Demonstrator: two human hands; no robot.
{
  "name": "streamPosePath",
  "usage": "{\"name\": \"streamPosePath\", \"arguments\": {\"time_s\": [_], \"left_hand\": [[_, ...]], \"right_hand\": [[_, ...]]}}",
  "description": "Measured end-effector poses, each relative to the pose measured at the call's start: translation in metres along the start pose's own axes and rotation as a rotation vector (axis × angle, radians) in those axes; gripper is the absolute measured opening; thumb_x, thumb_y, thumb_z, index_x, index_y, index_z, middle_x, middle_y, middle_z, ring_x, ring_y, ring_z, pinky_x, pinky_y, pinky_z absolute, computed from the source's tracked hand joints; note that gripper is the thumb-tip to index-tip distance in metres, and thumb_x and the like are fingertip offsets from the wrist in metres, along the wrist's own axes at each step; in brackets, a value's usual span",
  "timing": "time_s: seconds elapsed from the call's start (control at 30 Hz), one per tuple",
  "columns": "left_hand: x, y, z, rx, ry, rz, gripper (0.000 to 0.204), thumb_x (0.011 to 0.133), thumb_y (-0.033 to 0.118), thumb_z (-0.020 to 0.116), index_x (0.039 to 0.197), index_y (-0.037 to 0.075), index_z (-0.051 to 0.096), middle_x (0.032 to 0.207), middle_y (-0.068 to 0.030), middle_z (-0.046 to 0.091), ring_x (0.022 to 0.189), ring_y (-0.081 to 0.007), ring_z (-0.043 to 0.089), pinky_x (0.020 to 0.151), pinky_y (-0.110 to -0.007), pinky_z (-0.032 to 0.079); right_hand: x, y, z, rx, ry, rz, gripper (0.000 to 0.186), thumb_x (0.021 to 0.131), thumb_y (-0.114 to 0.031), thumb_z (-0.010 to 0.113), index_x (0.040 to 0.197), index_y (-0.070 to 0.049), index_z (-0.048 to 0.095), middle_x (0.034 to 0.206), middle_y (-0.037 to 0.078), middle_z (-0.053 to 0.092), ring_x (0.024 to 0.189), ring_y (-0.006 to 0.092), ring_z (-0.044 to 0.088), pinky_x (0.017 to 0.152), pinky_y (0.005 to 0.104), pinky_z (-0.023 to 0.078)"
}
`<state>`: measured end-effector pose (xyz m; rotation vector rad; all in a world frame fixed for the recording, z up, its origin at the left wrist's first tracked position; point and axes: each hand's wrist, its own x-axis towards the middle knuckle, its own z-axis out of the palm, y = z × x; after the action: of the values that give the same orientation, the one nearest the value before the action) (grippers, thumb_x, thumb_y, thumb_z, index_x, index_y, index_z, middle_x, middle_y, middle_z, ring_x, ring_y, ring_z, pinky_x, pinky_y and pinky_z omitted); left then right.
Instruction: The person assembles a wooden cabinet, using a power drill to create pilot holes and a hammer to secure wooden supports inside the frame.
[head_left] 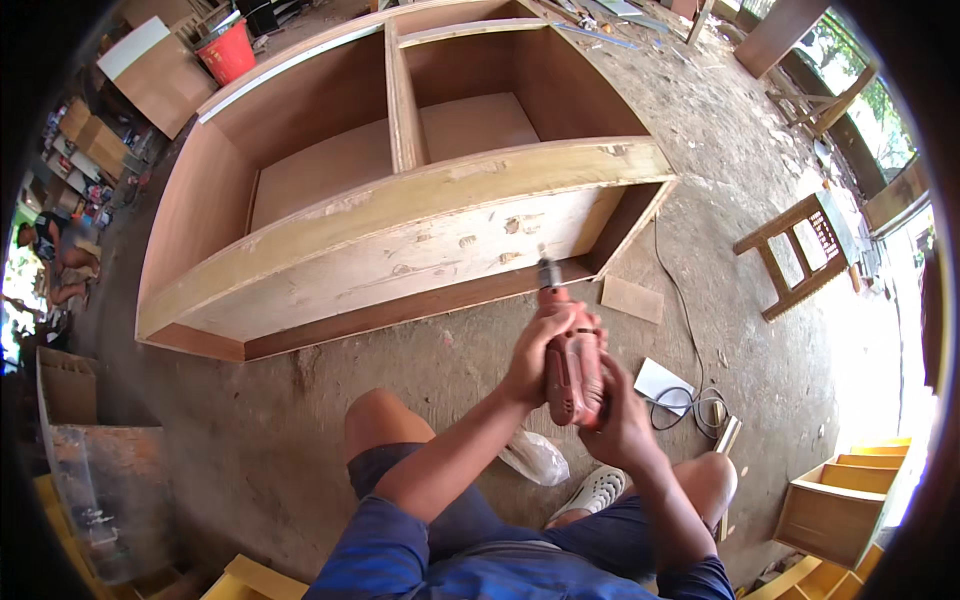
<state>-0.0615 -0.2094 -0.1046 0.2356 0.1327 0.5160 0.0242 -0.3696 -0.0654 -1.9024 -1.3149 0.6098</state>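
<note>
A red power drill (pixel 575 375) is held up in front of me, its metal chuck (pixel 549 272) aimed away toward a wooden cabinet frame (pixel 350 215). My left hand (pixel 537 352) wraps round the front of the drill body. At the rear, my right hand (pixel 620 425) grips the drill, its fingers partly hidden. The cabinet lies on the floor with its open compartments facing up. Its near side is a pale panel (pixel 470 245) with rough patches, behind the drill tip. Whether the tip touches the panel, I cannot tell.
A black cord (pixel 680 290) runs over the floor to a coil by a white sheet (pixel 662 387). Near my feet lies a clear plastic bag (pixel 535 457). A wooden stool (pixel 798 250) stands at right, a red bucket (pixel 228 52) far left. Another person (pixel 62 255) sits at left.
</note>
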Motion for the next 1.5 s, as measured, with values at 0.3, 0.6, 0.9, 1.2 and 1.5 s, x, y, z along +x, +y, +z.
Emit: {"name": "streamPosePath", "arguments": {"time_s": [0.3,0.6,0.9,1.2,1.5], "left_hand": [[-0.003,0.099,-0.078,0.327,0.264,0.085,0.031,0.092,0.026,0.067,0.111,0.003,0.055,0.105,-0.0146,0.065,0.098,-0.0257,0.065,0.093,-0.04,0.054],[0.006,0.126,-0.12,0.376,0.435,0.236,0.033,0.09,0.027,0.07,0.109,0.007,0.052,0.099,-0.0142,0.065,0.092,-0.0275,0.066,0.086,-0.044,0.057],[0.01,0.134,-0.115,0.368,0.429,0.199,0.032,0.092,0.025,0.067,0.112,0.006,0.05,0.106,-0.0157,0.061,0.097,-0.0318,0.065,0.091,-0.046,0.055],[0.01,0.137,-0.126,0.317,0.41,0.21,0.031,0.094,0.027,0.064,0.113,0.006,0.051,0.103,-0.0169,0.062,0.095,-0.031,0.065,0.087,-0.045,0.056],[0.006,0.147,-0.114,0.617,0.331,0.236,0.03,0.094,0.027,0.065,0.113,0.006,0.055,0.099,-0.0124,0.064,0.097,-0.0267,0.064,0.089,-0.04,0.053]], "right_hand": [[0.081,0.002,0.099,-0.049,-0.224,-0.078,0.115,0.076,-0.029,0.083,0.161,-0.006,0.009,0.146,0.029,0.05,0.128,0.0464,0.055,0.103,0.0498,0.05],[0.114,0.028,0.156,-0.009,-0.135,-0.147,0.104,0.075,-0.017,0.076,0.16,-0.003,0.018,0.131,0.028,0.06,0.115,0.0471,0.062,0.094,0.0511,0.053],[0.122,0.026,0.161,-0.046,-0.063,-0.133,0.105,0.074,-0.018,0.076,0.161,-0.01,0.019,0.122,0.023,0.065,0.109,0.0426,0.065,0.088,0.0511,0.054],[0.127,0.016,0.157,-0.213,-0.162,-0.037,0.104,0.074,-0.022,0.077,0.161,-0.013,0.02,0.125,0.021,0.066,0.114,0.041,0.064,0.09,0.0505,0.054],[0.123,0.003,0.174,0.354,-0.111,0.034,0.105,0.072,-0.025,0.084,0.158,-0.007,0.027,0.145,0.023,0.055,0.132,0.0357,0.057,0.108,0.0445,0.049]]}}
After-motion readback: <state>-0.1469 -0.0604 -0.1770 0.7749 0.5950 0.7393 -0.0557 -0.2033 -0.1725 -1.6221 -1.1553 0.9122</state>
